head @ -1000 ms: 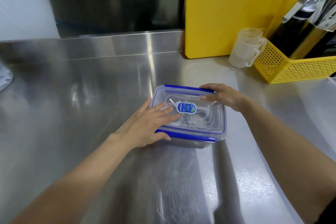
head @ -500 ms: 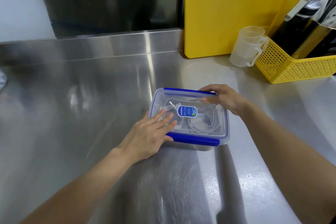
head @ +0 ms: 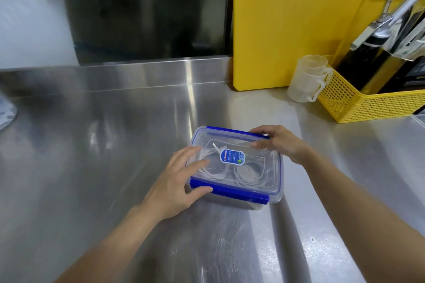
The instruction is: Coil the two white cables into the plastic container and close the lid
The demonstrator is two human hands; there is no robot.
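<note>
A clear plastic container (head: 274, 199) stands on the steel counter, its clear lid (head: 262, 165) with blue clip flaps and a blue oval sticker lying on top. Through the lid I see the white cables (head: 243, 173) coiled inside. My left hand (head: 177, 181) rests at the container's near-left corner, fingers spread over the lid and thumb against the near blue flap (head: 239, 193). My right hand (head: 280, 143) holds the far-right edge, thumb on the lid and fingers on the far blue flap (head: 230, 130).
A yellow cutting board (head: 310, 18) leans against the back wall. A clear measuring jug (head: 305, 80) stands beside a yellow perforated basket (head: 372, 103) holding tools at the right. A pale object (head: 5, 112) lies at the left edge.
My left hand slid back toward the near-left corner, its thumb now on the near flap. My right hand stays at the far edge. The view tilted up slightly.
</note>
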